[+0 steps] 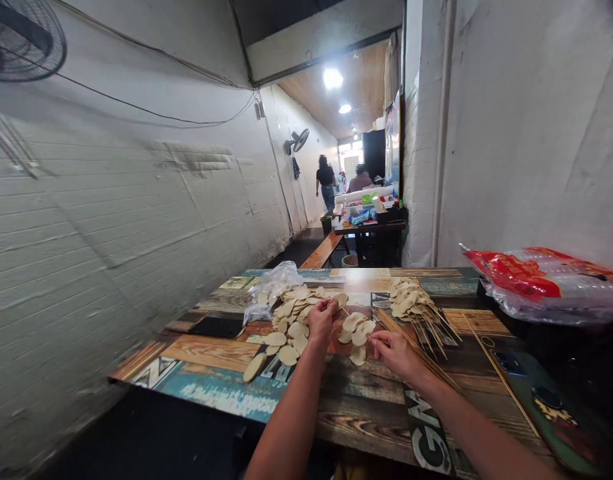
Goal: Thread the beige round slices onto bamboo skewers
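Note:
My right hand (393,350) is closed in a pinch on a thin skewer, beside a small cluster of pale, thin oval slices (356,328) that appear threaded on it. My left hand (322,320) has its fingertips closed on another pale slice (341,299), close to the skewer's far end. Left of that hand spreads a heap of loose slices (292,308), with several lying singly nearer me. Bare wooden skewers (421,353) lie in a bundle by my right hand. Beyond them is a pile of slices on skewers (409,301), sticks pointing towards me.
A clear plastic bag (273,285) lies behind the loose heap, with a dark flat object (216,326) to its left. At the right are a phone (546,393) and red-and-clear plastic packages (546,280). Farther back stand a bench (323,251), a laden table (371,225) and two people.

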Demonstrator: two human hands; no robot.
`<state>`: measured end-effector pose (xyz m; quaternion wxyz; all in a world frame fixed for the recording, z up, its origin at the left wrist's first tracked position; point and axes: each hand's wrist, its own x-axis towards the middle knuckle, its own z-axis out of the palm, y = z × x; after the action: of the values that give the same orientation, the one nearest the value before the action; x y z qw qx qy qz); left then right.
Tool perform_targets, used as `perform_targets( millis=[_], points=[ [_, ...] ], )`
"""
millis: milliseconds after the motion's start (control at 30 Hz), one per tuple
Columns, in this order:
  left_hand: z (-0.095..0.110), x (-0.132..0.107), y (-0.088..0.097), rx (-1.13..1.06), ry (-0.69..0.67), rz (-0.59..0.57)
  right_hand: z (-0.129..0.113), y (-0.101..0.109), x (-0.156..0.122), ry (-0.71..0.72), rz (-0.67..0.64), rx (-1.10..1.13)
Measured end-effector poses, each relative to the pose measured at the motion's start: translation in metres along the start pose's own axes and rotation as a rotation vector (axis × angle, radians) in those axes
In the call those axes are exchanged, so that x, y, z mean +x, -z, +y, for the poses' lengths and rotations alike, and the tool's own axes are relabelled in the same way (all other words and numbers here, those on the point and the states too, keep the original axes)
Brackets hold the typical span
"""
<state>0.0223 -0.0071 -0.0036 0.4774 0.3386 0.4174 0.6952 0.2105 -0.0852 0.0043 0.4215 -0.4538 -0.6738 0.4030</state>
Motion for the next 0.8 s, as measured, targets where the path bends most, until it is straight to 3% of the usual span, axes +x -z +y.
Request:
perform_targets(
  millis=[233,567,800],
  points=[
    [-0.002,0.003,0.004,0.011,0.072,-0.023,0.009,0.003,0.001,-0.054,-0.061,0.018],
    [-0.011,0.002,-0.002,0.273,-0.115,-0.025,0.017,0.004,0.006,-0.198,-0.047,0.077],
    [-0.012,0.006,-0.005,0.371,-0.159,0.051,0.008,0.008,0.005,-0.149,-0.054,0.028]
  ],
)
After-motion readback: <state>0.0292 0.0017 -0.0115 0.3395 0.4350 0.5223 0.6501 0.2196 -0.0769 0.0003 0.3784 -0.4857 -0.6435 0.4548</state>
